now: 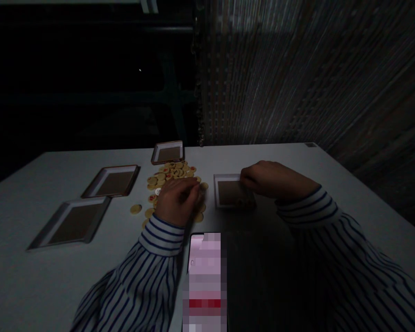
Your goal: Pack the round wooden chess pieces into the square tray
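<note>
Head-worn view, forward and down, near table

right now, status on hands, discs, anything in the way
Left fingers curled over disc pile, hiding part of it. Right fingers at right side of rightmost tray, grip too dark to tell. Phone this side of the pile.

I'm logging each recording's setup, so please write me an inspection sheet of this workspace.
Surface: white table, dimly lit.
Job's things: pile of pale round pieces, some with markings; four shallow trays.
Clutter: phone at the near side, screen pixelated.
Left grip: bare hand over the pieces; hold unclear.
Right grip: bare hand at the rightmost tray; hold unclear.
Cables: nothing seen.
Surroundings: dark, with hanging strands behind, at right.
</note>
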`<state>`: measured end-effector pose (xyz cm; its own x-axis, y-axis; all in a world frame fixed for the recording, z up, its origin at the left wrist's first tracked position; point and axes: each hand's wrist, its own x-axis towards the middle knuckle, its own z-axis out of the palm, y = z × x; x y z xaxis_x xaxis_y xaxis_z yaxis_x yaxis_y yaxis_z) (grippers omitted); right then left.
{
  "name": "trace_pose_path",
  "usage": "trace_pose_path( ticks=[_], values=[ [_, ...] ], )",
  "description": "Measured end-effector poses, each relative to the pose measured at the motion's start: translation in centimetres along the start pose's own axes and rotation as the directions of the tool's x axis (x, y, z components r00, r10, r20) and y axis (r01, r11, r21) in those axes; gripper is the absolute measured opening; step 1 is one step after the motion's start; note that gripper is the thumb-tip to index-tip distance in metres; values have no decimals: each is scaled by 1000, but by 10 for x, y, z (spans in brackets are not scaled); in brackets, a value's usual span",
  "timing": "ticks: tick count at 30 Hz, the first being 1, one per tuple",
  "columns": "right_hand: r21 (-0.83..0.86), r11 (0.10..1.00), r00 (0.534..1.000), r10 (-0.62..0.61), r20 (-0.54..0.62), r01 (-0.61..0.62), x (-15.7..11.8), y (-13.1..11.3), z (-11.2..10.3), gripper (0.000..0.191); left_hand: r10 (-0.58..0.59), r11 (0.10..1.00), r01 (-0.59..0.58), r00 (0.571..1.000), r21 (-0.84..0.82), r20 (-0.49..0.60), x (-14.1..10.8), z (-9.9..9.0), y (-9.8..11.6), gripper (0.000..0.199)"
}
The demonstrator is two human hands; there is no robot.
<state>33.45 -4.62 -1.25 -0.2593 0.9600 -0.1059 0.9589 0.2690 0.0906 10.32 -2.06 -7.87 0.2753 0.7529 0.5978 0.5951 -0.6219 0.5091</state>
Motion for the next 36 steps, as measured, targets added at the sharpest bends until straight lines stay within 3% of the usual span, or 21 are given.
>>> trace_pose_path(
  ticks=[5,12,19,25,30,36],
  values=[
    [-11,1000,998,-3,-60,3,-2,-7,-7,33,-125,991,120,988,-61,-87,5,-11,1,20],
    [16,998,987,-59,-152,63,-2,-15,-9,31,-205,969,191,975,-156,-81,12,-36,-5,22],
    [60,981,969,-172,-179,185,5,-34,-5,25,-315,942,300,945,-154,-89,12,-66,-33,23],
    [131,940,932,-281,-230,315,15,-51,11,20,-353,928,328,927,-176,-129,2,-74,-60,25],
    [123,910,897,-356,-262,397,32,-70,25,19,-364,932,360,919,-53,-153,-5,-76,-67,27],
    [95,881,874,-437,-210,464,49,-95,28,16,-276,956,288,949,60,-149,-10,-75,-72,25]
  ],
)
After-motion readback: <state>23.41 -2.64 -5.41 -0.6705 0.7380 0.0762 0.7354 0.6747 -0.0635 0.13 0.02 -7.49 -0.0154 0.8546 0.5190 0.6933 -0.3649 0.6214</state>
